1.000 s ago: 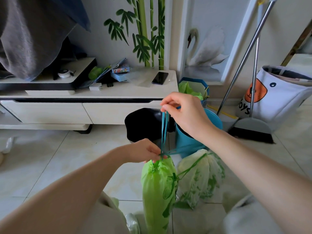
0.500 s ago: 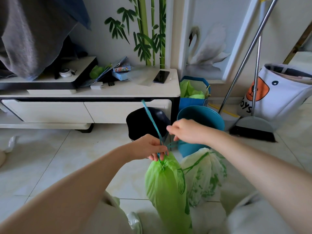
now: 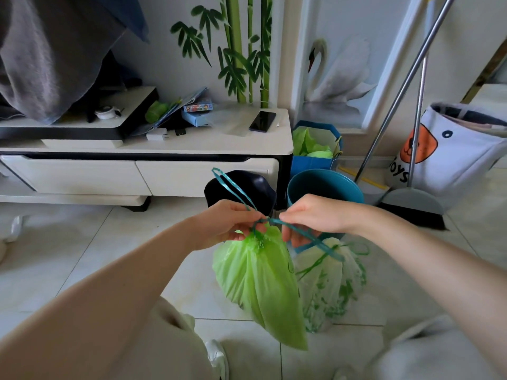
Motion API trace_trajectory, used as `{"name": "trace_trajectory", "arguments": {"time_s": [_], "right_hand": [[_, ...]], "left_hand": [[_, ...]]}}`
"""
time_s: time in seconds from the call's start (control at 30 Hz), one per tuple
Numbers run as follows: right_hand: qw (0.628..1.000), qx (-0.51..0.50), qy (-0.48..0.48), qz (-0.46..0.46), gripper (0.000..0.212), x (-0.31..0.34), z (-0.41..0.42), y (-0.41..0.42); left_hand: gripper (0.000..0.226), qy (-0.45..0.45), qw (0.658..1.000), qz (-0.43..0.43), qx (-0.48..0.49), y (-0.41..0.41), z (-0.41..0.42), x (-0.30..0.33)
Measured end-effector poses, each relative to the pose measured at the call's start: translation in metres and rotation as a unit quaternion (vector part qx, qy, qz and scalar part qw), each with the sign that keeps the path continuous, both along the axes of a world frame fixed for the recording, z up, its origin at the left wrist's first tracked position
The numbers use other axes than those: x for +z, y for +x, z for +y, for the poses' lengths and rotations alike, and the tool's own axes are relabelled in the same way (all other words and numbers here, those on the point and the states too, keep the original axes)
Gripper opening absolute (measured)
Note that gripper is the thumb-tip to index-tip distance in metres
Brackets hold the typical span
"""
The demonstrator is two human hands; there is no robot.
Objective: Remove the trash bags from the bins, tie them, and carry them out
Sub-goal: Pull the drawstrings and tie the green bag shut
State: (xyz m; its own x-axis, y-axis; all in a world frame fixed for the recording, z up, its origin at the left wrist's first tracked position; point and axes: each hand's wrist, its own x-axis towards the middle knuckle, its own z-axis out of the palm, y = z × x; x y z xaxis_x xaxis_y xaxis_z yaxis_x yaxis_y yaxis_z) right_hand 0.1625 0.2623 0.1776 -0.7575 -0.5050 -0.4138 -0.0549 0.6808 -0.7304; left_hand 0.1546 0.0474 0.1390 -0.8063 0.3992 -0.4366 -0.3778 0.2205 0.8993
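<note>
A green trash bag hangs at the centre of the view, its neck gathered by a teal drawstring. My left hand pinches the string at the bag's neck; one loop sticks up and to the left above it. My right hand pinches the other strand, which crosses over to the left hand and trails down to the right. A white trash bag with green print lies on the floor just right of the green one, its top drawn together. Behind the hands stand a black bin and a teal bin.
A white TV cabinet runs along the wall, with a phone on top. A blue box with green bags sits by the wall. A broom and dustpan lean at right beside a white toy basket. My knees fill the bottom.
The right hand has come down from above to the bag's neck and now pulls a strand rightward. The strands now cross at the neck. The green bag swung slightly to the right.
</note>
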Motion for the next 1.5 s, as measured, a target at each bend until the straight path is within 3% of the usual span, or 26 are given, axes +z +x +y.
{"name": "trace_trajectory", "arguments": {"time_s": [0.07, 0.13, 0.23, 0.4, 0.73, 0.87, 1.0, 1.17, 1.27, 1.5], "right_hand": [[0.997, -0.048, 0.011, 0.066, 0.036, -0.007, 0.007, -0.006], [0.989, -0.045, -0.009, 0.144, 0.017, -0.013, 0.008, -0.01], [0.988, -0.012, -0.098, 0.118, 0.024, -0.02, -0.005, -0.006], [0.977, -0.051, -0.179, 0.101, 0.01, -0.033, -0.025, -0.001], [0.989, -0.039, -0.102, 0.102, 0.004, -0.036, -0.027, -0.007], [0.99, -0.049, -0.084, 0.102, 0.015, -0.031, -0.025, -0.008], [0.993, -0.033, -0.073, 0.091, 0.005, -0.03, -0.026, -0.003], [0.994, -0.037, -0.073, 0.074, 0.007, -0.033, -0.026, 0.0], [0.991, -0.072, -0.104, 0.054, 0.011, -0.031, -0.023, 0.001], [0.972, -0.139, -0.186, -0.031, 0.012, -0.021, -0.014, 0.0]], "left_hand": [[0.017, 0.011, 1.0, 0.003, -0.009, 0.0, -0.001, 0.002], [0.016, 0.026, 0.999, 0.006, -0.018, 0.001, -0.002, 0.003], [0.014, 0.06, 0.998, 0.004, -0.034, 0.002, 0.0, 0.007], [0.019, 0.072, 0.996, 0.003, -0.045, 0.003, -0.003, 0.01], [0.011, -0.006, 0.996, 0.09, -0.012, 0.006, -0.005, 0.012], [0.008, -0.074, 0.984, 0.159, 0.037, 0.007, -0.002, 0.014], [0.013, -0.191, 0.946, 0.262, 0.012, 0.007, 0.001, 0.011], [0.008, -0.312, 0.832, 0.452, -0.08, 0.015, 0.008, 0.01], [0.008, -0.33, 0.79, 0.512, -0.076, 0.018, 0.011, 0.01], [0.003, -0.237, 0.846, 0.478, 0.016, 0.019, 0.01, 0.014]]}}
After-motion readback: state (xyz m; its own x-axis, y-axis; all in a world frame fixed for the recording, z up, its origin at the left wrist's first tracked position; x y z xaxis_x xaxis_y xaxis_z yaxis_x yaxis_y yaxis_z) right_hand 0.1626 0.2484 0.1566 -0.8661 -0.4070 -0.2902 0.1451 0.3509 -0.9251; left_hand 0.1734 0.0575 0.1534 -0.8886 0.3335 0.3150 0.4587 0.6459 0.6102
